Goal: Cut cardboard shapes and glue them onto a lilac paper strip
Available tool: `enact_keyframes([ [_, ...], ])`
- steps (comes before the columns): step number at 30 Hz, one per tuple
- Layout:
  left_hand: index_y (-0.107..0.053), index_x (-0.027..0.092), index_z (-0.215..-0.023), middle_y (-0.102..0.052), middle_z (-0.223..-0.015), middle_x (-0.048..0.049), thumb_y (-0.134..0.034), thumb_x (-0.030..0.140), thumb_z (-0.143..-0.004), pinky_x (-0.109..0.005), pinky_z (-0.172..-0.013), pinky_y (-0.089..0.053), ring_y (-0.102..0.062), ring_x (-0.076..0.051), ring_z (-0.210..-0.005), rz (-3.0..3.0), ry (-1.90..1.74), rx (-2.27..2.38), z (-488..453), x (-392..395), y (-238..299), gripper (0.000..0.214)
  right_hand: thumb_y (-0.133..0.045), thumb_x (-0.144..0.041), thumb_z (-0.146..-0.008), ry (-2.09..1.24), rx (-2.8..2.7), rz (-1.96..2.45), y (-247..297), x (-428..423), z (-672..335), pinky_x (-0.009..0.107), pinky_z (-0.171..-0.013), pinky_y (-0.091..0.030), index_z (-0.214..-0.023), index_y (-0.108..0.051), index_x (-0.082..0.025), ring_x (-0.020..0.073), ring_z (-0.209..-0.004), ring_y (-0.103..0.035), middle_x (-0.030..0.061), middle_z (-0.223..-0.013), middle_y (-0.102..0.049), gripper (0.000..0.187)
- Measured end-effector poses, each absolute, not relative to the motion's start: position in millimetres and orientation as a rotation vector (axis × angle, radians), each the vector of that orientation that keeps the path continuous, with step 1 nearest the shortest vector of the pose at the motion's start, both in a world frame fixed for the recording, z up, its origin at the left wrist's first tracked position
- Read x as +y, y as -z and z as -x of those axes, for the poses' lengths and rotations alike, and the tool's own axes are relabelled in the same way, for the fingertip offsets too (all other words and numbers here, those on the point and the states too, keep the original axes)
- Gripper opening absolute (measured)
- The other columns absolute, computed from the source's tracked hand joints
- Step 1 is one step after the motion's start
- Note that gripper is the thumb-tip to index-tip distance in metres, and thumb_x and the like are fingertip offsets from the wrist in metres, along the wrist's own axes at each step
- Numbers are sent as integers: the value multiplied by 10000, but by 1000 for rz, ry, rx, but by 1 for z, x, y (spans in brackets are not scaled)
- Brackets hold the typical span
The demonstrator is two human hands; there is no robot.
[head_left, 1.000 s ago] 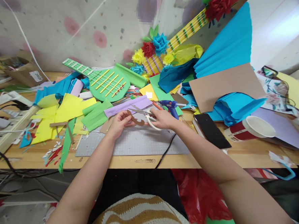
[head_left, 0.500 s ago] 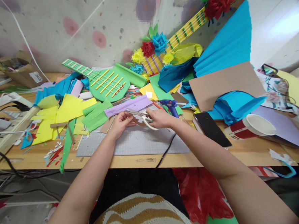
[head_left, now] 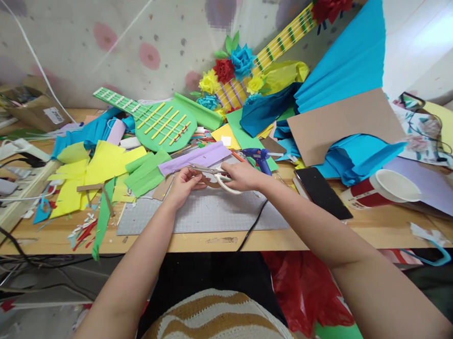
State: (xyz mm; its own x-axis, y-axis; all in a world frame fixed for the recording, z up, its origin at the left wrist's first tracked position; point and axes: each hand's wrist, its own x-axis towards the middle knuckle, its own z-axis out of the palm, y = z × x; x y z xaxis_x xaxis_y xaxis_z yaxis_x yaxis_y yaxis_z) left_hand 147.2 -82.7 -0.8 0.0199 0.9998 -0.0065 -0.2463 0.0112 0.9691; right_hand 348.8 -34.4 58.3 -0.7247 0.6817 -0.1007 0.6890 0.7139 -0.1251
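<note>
My left hand [head_left: 182,183] pinches a small brown cardboard cut-out [head_left: 206,180] just above the grey cutting mat [head_left: 208,214]. My right hand [head_left: 243,176] is closed on the white handles of a pair of scissors [head_left: 215,174], whose blades point left across the cardboard piece. Both hands meet at the far edge of the mat, beside a strip of purple paper [head_left: 196,159].
Coloured paper sheets and scraps cover the wooden table [head_left: 368,229]. A green paper guitar [head_left: 160,123], a blue glue gun [head_left: 258,157], a black phone [head_left: 322,192], a tipped red-and-white cup [head_left: 382,188] and a brown cardboard sheet [head_left: 340,126] lie around. A black cable [head_left: 254,223] crosses the mat.
The cardboard piece has turned and dropped lower between my hands, and the scissor blades have closed in over it. Both hands stayed in about the same place.
</note>
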Motion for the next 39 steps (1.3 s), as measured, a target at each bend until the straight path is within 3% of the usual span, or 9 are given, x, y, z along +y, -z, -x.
enact_keyframes([
  [22, -490, 154, -763, -606, -753, 12, -726, 371, -616, -295, -678, -543, -638, -137, -743, -1051, -1269, 1011, -149, -85, -6, 352, -469, -379, -794, 348, 2890, -1213, -54, -32, -351, 237, -574, -260, -892, -541, -132, 161, -686, -513, 96, -817, -627, 276],
  [26, -495, 166, -790, -599, -719, 21, -712, 365, -625, -277, -622, -527, -637, -140, -682, -1037, -1274, 1009, -149, -87, -9, 338, -493, -364, -779, 601, 2907, -1336, -52, -23, -355, 226, -589, -276, -826, -511, -144, 133, -687, -468, 54, -800, -572, 225],
  [29, -525, 169, -809, -565, -652, 46, -712, 357, -613, -259, -585, -506, -600, -110, -578, -994, -1300, 1037, -149, -86, -9, 329, -507, -469, -768, 968, 2852, -1378, -54, -19, -361, 222, -584, -293, -764, -458, -161, 107, -644, -423, 3, -725, -493, 311],
  [34, -602, 155, -864, -535, -568, 51, -701, 372, -619, -229, -541, -470, -518, -74, -492, -1038, -1311, 1099, -145, -81, -10, 342, -469, -562, -775, 1570, 2523, -1121, -66, -25, -371, 215, -518, -308, -717, -389, -176, 68, -541, -346, -45, -629, -365, 398],
  [39, -628, 139, -846, -546, -553, 41, -727, 385, -573, -197, -426, -388, -478, -62, -418, -1048, -1207, 1284, -133, -73, -24, 381, -448, -635, -765, 1701, 2292, -893, -73, -29, -382, 202, -472, -351, -723, -424, -157, 62, -515, -413, -31, -622, -413, 480],
])
